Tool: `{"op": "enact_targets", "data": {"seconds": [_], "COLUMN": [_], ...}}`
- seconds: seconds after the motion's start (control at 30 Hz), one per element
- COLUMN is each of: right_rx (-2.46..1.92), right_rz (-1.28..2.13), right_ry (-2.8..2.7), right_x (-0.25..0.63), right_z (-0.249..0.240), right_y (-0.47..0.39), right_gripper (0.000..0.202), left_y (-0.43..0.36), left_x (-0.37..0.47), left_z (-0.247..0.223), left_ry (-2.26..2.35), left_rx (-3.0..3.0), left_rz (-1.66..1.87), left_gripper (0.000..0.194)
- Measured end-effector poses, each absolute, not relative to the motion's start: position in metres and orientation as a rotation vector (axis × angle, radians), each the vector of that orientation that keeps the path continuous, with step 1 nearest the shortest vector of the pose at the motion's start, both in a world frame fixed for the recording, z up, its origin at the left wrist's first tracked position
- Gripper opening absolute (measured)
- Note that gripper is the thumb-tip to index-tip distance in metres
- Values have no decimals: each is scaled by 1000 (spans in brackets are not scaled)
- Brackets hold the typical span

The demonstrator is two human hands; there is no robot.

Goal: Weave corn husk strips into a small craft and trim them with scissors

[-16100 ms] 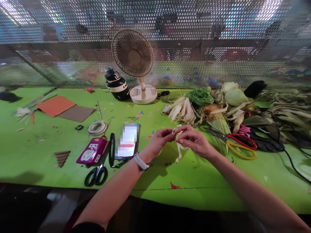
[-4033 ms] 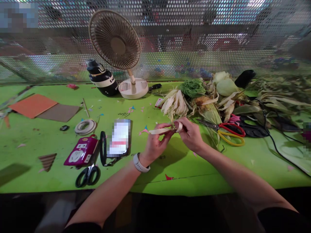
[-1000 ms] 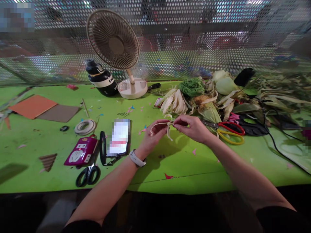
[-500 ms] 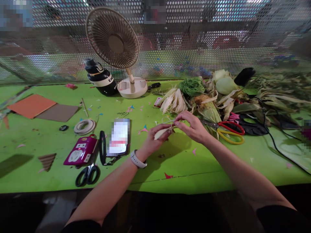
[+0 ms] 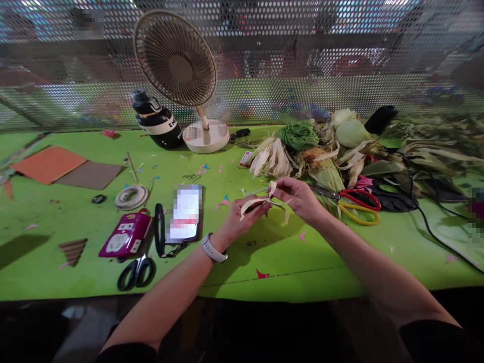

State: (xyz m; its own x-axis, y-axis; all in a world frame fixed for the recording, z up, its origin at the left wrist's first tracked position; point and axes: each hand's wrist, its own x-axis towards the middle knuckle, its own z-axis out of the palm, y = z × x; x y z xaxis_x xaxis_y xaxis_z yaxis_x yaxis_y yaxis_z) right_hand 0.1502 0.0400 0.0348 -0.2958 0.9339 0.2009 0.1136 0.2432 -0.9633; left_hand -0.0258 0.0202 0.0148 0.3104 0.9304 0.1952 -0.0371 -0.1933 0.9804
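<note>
My left hand (image 5: pixel 242 219), with a pale band on the wrist, is closed on a pale corn husk piece (image 5: pixel 252 202) whose curved strip stands out over the fingers. My right hand (image 5: pixel 300 199) pinches the husk at its upper right end, close to the left fingertips. A thin loose strip hangs between the two hands. Behind them lies a fanned bundle of dry husks (image 5: pixel 273 157) beside a coil of green cord (image 5: pixel 298 135). Scissors with red and yellow handles (image 5: pixel 359 205) rest just right of my right hand.
A fan (image 5: pixel 206 136) and black bottle (image 5: pixel 161 126) stand at the back. Left are a phone (image 5: pixel 185 214), tape roll (image 5: pixel 131 197), purple device (image 5: pixel 126 234), black-handled scissors (image 5: pixel 136 273) and coloured sheets (image 5: pixel 53 164). Husks (image 5: pixel 431 151) and a black cable (image 5: pixel 427 222) lie right.
The husk in my hands has opened into a curled strip, with a loose end now hanging. My right hand has shifted slightly, and its fingers have closed on the husk's upper end.
</note>
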Motion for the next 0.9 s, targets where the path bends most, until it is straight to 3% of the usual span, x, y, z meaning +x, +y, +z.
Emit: {"op": "enact_targets", "data": {"seconds": [0.67, 0.9], "right_rx": [-989, -1093], "right_rz": [1303, 1398], "right_ry": [-1310, -1278], "right_x": [146, 150], "right_z": [36, 35], "right_y": [38, 40], "right_gripper": [21, 14], "left_y": [20, 21], "left_x": [-20, -19], "left_z": [6, 6], "left_ry": [864, 928], "left_rx": [1048, 886], "left_rz": [1091, 1115], "left_gripper": [28, 30]}}
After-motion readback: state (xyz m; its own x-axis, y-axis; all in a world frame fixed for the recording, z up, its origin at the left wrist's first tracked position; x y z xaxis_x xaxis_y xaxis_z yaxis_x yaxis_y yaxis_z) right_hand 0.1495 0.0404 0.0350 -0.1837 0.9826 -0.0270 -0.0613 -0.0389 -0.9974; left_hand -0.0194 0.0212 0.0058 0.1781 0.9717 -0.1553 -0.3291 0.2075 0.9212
